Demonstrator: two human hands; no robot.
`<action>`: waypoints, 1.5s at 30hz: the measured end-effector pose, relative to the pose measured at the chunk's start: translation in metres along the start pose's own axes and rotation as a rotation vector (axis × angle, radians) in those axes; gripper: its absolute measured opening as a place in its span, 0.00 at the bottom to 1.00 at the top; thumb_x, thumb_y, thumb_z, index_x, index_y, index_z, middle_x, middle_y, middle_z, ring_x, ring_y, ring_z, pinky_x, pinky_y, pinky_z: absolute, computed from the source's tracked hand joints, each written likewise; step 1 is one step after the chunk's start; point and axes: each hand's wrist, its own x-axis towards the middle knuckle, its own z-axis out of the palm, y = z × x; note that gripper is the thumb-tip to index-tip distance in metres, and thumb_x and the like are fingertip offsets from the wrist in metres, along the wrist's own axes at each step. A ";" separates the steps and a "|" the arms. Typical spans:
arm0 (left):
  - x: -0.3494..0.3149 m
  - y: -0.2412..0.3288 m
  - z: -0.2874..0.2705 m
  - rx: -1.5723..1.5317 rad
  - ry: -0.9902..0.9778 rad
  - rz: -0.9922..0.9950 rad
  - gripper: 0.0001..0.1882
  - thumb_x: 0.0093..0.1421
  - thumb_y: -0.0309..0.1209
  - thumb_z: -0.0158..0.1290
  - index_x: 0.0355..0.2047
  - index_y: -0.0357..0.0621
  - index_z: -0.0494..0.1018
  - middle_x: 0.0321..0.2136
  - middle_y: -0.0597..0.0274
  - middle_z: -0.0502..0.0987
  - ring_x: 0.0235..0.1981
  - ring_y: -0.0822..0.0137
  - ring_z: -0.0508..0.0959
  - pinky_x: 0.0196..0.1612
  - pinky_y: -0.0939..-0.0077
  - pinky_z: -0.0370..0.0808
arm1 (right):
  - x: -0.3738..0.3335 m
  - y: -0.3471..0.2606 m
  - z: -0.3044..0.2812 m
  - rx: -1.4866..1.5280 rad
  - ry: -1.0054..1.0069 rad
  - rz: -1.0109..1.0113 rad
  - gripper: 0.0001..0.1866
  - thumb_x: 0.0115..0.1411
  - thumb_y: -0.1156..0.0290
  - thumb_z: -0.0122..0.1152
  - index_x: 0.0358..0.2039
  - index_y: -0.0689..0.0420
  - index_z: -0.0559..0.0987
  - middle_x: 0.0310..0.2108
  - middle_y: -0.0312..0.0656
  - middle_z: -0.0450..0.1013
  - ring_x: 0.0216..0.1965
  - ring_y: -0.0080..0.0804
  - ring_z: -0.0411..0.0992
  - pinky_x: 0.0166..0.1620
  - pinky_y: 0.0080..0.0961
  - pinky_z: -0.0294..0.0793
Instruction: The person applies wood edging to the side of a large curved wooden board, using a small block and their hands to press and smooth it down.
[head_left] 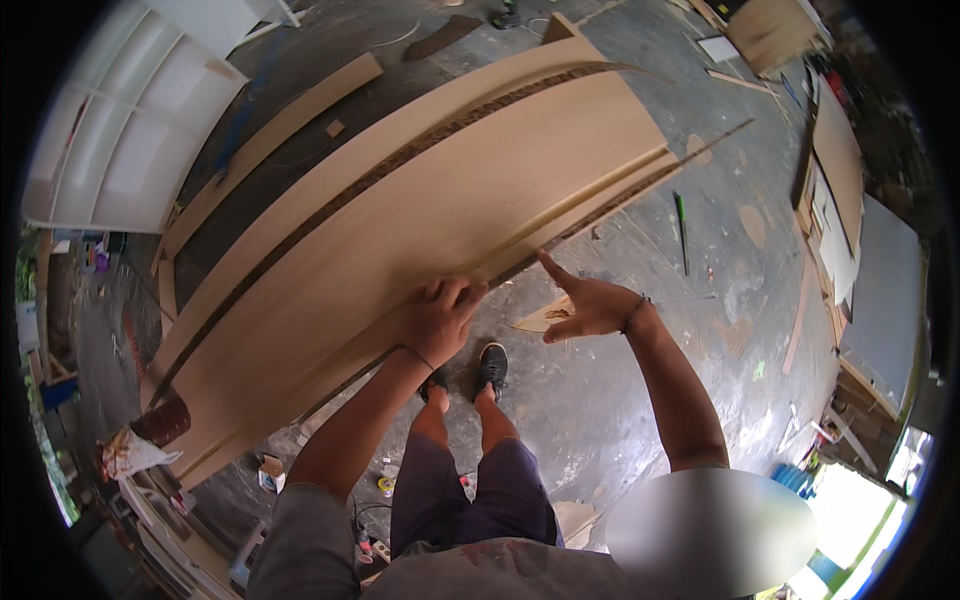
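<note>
A long, pale wooden panel (pixel 480 170) lies slantwise in front of me, with a ledge along its near side. My left hand (pixel 440 318) rests on the near edge, its fingers bent and pressed against the wood. Along that edge runs a thin dark strip (pixel 615 203), whose loose far end sticks out past the panel's right end; part of it is hidden under my left hand. My right hand (pixel 595 303) hovers just beside the edge, fingers spread, one fingertip close to the strip. Another dark mottled strip (pixel 360 187) lies lengthwise along the panel's far part.
A brown roll (pixel 162 423) and a crumpled white wrapper (pixel 138 454) are at the panel's left end. White shelving (pixel 130 130) stands far left, near a long board (pixel 270 150). A green-ended tool (pixel 682 232) lies on the floor. Sheets (pixel 840 170) lean at right.
</note>
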 end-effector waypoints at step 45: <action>-0.518 -0.123 -0.067 -1.518 2.265 -1.172 0.06 0.62 0.25 0.46 0.29 0.39 0.72 0.25 0.56 0.77 0.26 0.61 0.78 0.35 0.64 0.79 | 0.019 0.021 0.001 0.247 0.000 0.142 0.55 0.51 0.74 0.59 0.71 0.48 0.33 0.26 0.40 0.73 0.29 0.25 0.71 0.39 0.21 0.73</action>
